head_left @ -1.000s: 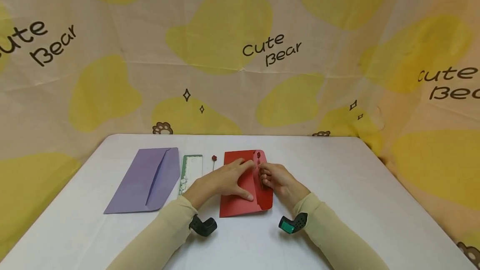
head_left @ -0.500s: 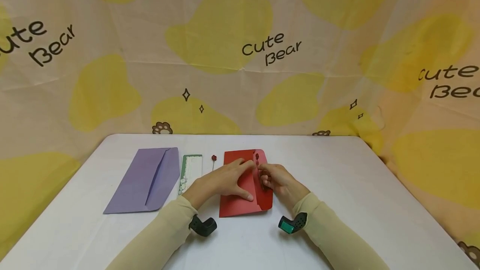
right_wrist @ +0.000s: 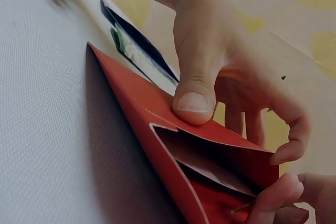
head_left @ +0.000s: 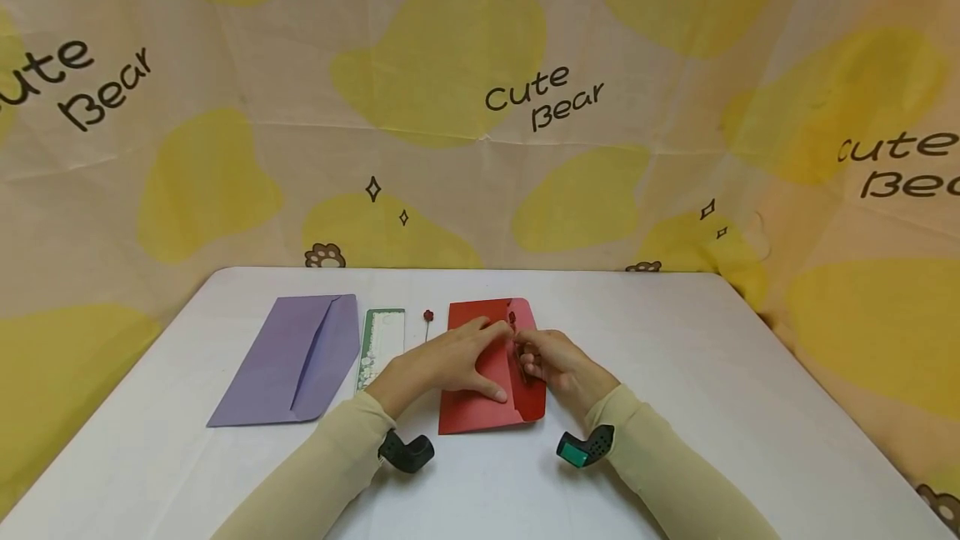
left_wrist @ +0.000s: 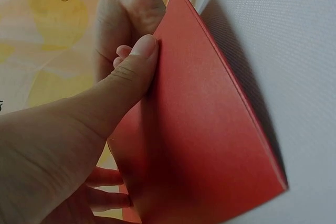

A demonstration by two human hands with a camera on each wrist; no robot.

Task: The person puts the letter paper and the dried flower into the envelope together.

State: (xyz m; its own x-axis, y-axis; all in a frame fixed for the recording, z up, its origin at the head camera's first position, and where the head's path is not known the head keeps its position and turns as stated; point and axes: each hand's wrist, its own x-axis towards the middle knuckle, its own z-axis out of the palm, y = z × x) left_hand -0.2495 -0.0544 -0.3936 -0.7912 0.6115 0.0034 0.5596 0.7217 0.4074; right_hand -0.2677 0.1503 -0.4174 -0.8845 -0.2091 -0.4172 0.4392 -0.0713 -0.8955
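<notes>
A red envelope (head_left: 472, 419) lies on the table with its flap to the right. My left hand (head_left: 457, 357) grips it, thumb on the front and fingertips at the pocket's far edge. In the right wrist view, the pocket gapes and a pale paper layer (right_wrist: 210, 170) shows inside. My right hand (head_left: 558, 357) pinches the thin stem (right_wrist: 241, 209) of a small red flower (head_left: 512, 318) at the pocket opening. The flower head sticks out beyond those fingers, over the flap; most of the stem is hidden by them.
To the left lie a purple envelope (head_left: 288, 365), a white card with a green floral border (head_left: 386, 332), and another small red flower (head_left: 428, 316), its stem partly covered by the left arm. A patterned cloth (head_left: 420, 148) hangs behind the white table (head_left: 675, 357).
My right hand and its flower have shifted slightly left, towards the pocket, and the flower head sits a little lower. The left hand and the red envelope have stayed in place.
</notes>
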